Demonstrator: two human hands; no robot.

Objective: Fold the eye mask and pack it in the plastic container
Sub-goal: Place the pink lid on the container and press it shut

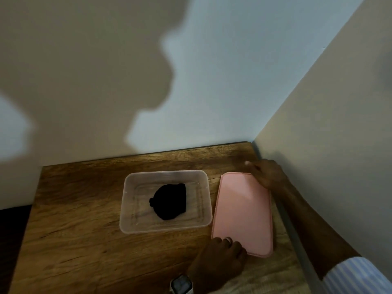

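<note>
Left hand (222,254): resting at the near corner of the pink lid (244,211), fingers curled onto its edge; a ring shows on one finger. Whether the fingers actually pinch the lid or merely touch it cannot be told. A wristwatch (182,285) sits on that wrist, partly cut off by the lower frame edge.

Right hand (267,172): at the lid's far right corner, fingers spread over the rim; motion blur hides the grip. The forearm runs down to a pale striped sleeve (358,276), itself cut off at the frame corner.

Lid: flat, rounded rectangle, matte pink, lying on the wooden table (84,230) just right of the container.

Plastic container (127,209): translucent, rectangular, rounded corners, open. Inside, the black eye mask (170,201) lies folded on the floor, roughly centred; its fabric detail is indistinct.
</note>
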